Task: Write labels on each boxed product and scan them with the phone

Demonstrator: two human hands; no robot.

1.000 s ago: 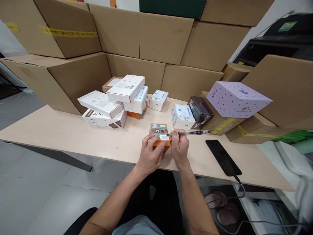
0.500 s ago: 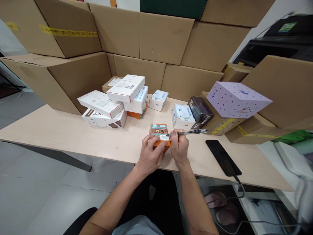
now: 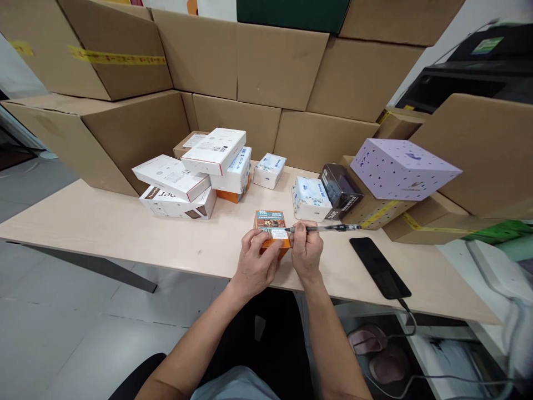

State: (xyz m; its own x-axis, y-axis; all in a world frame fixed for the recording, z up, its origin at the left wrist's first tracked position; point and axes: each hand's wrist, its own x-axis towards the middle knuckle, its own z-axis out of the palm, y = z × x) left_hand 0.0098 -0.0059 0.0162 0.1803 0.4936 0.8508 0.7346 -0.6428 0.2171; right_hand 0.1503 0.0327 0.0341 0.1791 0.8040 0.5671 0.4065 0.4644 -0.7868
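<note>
A small orange box [image 3: 270, 221] with a blue and food-picture top rests near the table's front edge. My left hand [image 3: 257, 260] is closed around its near left side, fingertips on the top face. Pinched in my right hand [image 3: 307, 253] is a clear-barrelled pen [image 3: 327, 228] with a dark grip. The pen lies nearly level, its tip pointing left at a white label [image 3: 280, 234] on the box. Whether the tip touches the label I cannot tell. The fingers of my right hand are beside the box's right edge.
White boxes [image 3: 170, 176] are stacked at the left. Tissue packs [image 3: 310, 197] stand toward the back, beside a dark box [image 3: 339, 186]. A purple dotted box [image 3: 403, 169] sits on cartons at the right. A black phone [image 3: 380, 268] with a cable lies on the table [image 3: 187, 244].
The pen's tip has shifted slightly right over the label, and its rear end has moved right and a little down. My left hand and the box stay in place.
</note>
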